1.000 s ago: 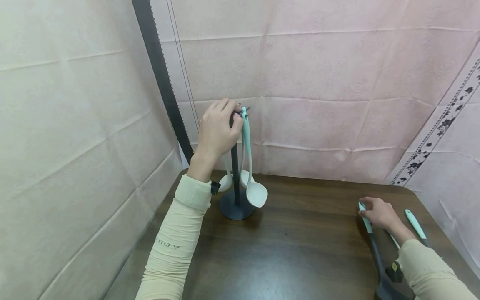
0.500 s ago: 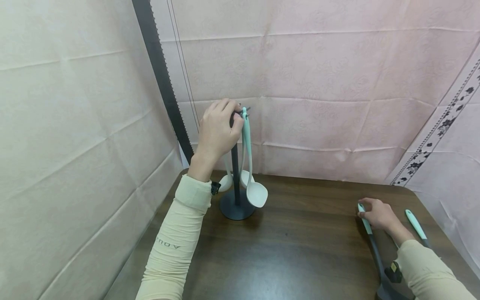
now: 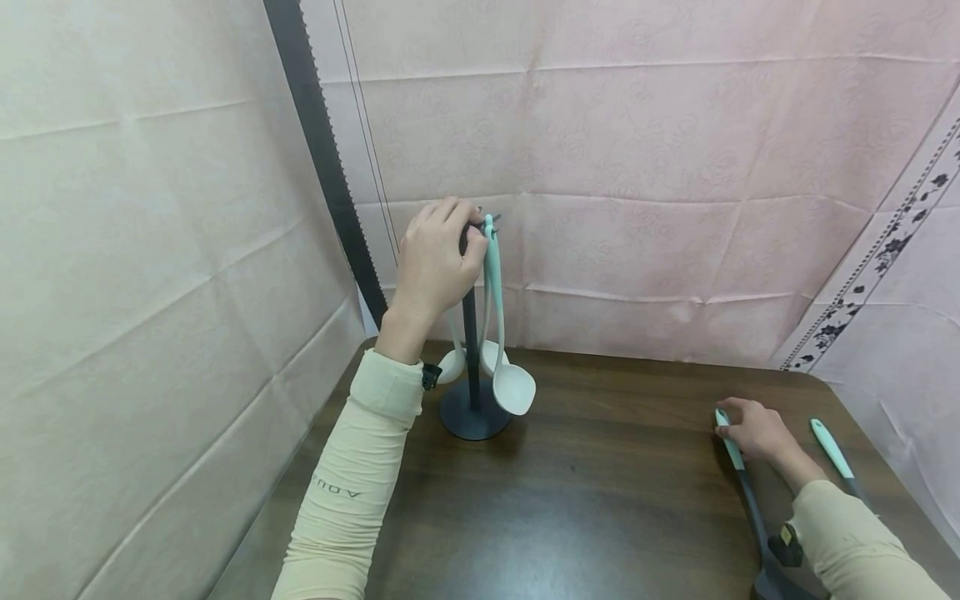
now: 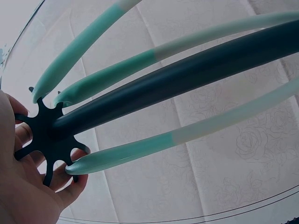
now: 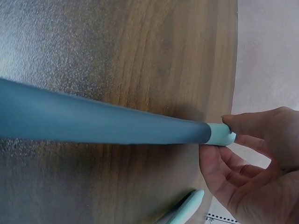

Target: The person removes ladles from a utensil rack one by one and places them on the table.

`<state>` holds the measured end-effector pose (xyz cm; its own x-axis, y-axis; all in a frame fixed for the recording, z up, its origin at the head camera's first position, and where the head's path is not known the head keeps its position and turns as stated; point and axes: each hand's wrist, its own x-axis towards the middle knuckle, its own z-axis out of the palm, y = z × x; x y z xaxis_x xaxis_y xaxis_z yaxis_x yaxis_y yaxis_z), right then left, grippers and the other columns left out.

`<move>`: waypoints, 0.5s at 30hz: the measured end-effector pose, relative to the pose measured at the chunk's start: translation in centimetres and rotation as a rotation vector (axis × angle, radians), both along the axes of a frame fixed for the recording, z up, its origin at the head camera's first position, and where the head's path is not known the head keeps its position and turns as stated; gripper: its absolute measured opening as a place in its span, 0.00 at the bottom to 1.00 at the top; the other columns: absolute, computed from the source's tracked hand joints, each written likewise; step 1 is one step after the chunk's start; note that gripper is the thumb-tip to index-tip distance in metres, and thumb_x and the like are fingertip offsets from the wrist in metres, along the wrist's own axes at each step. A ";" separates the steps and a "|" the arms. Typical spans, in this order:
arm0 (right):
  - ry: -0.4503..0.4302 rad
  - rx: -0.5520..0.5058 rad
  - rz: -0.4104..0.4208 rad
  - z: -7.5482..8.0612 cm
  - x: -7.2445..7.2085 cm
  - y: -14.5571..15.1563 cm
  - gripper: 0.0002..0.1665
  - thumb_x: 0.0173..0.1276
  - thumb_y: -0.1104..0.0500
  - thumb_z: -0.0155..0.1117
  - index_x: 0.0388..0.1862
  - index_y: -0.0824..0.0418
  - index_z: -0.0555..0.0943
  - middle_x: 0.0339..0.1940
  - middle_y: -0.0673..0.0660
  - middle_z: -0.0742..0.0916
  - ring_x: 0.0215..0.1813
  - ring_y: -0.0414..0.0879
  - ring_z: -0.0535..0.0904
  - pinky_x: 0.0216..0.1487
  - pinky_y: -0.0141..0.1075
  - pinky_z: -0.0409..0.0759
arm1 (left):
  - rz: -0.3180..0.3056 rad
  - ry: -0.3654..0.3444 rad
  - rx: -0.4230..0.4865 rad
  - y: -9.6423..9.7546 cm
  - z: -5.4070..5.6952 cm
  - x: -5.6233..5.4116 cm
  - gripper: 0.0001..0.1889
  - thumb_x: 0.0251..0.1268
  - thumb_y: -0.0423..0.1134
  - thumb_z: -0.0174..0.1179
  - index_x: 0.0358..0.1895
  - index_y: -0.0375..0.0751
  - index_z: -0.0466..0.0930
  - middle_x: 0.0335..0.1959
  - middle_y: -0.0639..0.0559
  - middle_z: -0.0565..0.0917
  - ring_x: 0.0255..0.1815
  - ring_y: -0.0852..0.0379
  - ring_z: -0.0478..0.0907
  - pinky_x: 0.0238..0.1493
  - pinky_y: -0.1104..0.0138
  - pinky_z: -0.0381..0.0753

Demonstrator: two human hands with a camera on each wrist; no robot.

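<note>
My left hand (image 3: 438,258) grips the hooked top of a black utensil stand (image 3: 470,342). In the left wrist view its fingers curl around the star-shaped hook plate (image 4: 44,135). Several white utensils with mint handles hang from the stand, among them a ladle-like one (image 3: 513,389) at the front right. At the table's right side my right hand (image 3: 757,429) pinches the mint handle end of a dark kitchen utensil (image 3: 752,504) between thumb and fingers. The utensil's broad head lies at the bottom edge of the head view, partly cut off, so its exact kind is unclear.
A second mint-handled utensil (image 3: 831,446) lies right of my right hand, partly hidden by the sleeve. The brown wooden table (image 3: 600,483) runs back to a pale cloth wall (image 3: 637,208). Another cloth wall (image 3: 150,292) stands at left.
The right hand and the utensil handle have shifted very slightly. A thin light piece seen beneath the right wrist earlier is now hidden. My left hand and the stand stay in place.
</note>
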<state>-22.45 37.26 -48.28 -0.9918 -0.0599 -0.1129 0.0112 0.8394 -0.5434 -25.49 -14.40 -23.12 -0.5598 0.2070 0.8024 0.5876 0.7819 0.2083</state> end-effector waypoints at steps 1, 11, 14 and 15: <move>-0.002 0.001 0.000 0.0 0.0 0.0 0.31 0.72 0.63 0.65 0.69 0.77 0.71 0.58 0.87 0.76 0.34 0.51 0.84 0.30 0.42 0.88 | 0.000 0.001 0.000 0.0 0.0 0.0 0.17 0.72 0.42 0.47 0.51 0.45 0.85 0.53 0.51 0.86 0.63 0.47 0.78 0.70 0.52 0.72; -0.034 0.013 -0.005 0.0 0.0 -0.3 0.31 0.72 0.63 0.65 0.69 0.78 0.71 0.54 0.84 0.79 0.34 0.52 0.83 0.31 0.43 0.88 | -0.004 0.008 -0.001 0.0 0.0 0.0 0.17 0.72 0.43 0.46 0.51 0.45 0.85 0.52 0.51 0.85 0.61 0.47 0.78 0.69 0.51 0.73; -0.050 0.018 -0.005 -0.2 -0.1 -0.4 0.31 0.72 0.62 0.66 0.68 0.78 0.72 0.54 0.84 0.79 0.37 0.55 0.83 0.32 0.44 0.88 | -0.004 0.009 -0.004 0.0 -0.1 0.0 0.17 0.72 0.43 0.46 0.51 0.45 0.85 0.52 0.51 0.85 0.61 0.47 0.78 0.69 0.51 0.73; -0.055 0.017 -0.006 -0.2 -0.1 -0.3 0.31 0.72 0.62 0.66 0.68 0.77 0.72 0.55 0.85 0.78 0.38 0.56 0.83 0.32 0.44 0.88 | -0.004 0.009 -0.004 0.0 0.0 0.0 0.17 0.72 0.43 0.46 0.51 0.45 0.85 0.52 0.51 0.85 0.60 0.47 0.78 0.69 0.51 0.73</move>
